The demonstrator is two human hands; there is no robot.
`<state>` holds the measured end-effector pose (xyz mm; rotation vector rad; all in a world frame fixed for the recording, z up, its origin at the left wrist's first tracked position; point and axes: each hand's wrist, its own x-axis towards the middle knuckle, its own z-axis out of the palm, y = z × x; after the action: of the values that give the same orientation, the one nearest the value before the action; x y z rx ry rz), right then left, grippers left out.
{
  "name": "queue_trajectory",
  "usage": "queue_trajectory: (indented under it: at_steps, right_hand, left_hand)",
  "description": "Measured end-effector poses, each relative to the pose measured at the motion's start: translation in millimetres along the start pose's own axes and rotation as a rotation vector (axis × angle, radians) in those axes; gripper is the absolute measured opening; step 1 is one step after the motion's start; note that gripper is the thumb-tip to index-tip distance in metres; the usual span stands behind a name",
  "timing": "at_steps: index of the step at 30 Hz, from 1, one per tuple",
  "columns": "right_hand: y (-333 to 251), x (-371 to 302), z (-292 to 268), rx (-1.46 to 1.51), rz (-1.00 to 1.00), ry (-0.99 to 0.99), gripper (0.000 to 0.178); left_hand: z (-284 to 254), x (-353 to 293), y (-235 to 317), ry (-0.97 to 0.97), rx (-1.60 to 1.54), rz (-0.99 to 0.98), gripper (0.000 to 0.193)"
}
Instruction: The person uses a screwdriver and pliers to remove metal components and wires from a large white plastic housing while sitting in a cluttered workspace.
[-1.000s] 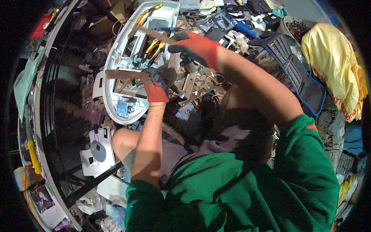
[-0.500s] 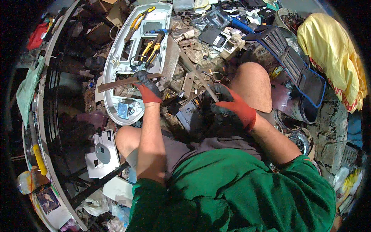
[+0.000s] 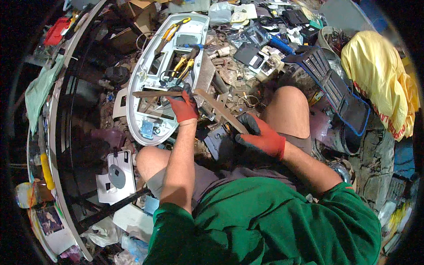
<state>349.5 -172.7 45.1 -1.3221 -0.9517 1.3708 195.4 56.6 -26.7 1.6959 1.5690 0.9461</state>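
My left hand, in a red and black work glove, is closed around one end of a flat brown strip, which points left across a pale plastic housing. A second flat brown strip slants up and left from my right hand, gloved the same way and gripping its lower end. The upper end of this strip lies close beside my left hand; I cannot tell whether they touch. In the housing rest yellow and black pliers and another yellow-handled tool.
Scrap parts cover the ground ahead. To the right are a dark tool pouch with blue edging and a yellow sack. A black-barred frame runs along the left. A grey flat part lies between my knees.
The view has shifted a little. My right hand has come left with its strip, whose upper end is now nearer my left hand. The left strip has turned to nearly level.
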Motion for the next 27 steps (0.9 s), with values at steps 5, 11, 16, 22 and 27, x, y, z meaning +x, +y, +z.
queue_trajectory:
  at_steps: [5, 11, 16, 22, 27]
  right_hand:
    - [-4.4, 7.7, 1.5, -0.098, -0.040, -0.073, 0.042]
    - [-17.3, 12.2, 3.1, -0.001, -0.054, 0.022, 0.052]
    - [-93.9, 18.2, -18.7, -0.378, -0.240, -0.013, 0.066]
    - [-229.3, -2.0, -11.9, 0.333, -0.595, -0.204, 0.062]
    - [-199.4, 38.4, 13.6, 4.084, 0.244, 0.255, 0.067]
  left_hand:
    - [7.3, 0.4, -8.9, 0.117, -0.207, 0.119, 0.086]
    - [11.8, 12.4, -19.9, 0.124, -0.177, 0.163, 0.077]
    - [7.6, -2.3, 10.4, -0.001, 0.020, 0.179, 0.081]
    - [-2.9, 1.1, 9.6, -0.025, -0.012, 0.205, 0.079]
    - [-2.0, -0.5, 19.3, -0.039, -0.077, 0.270, 0.069]
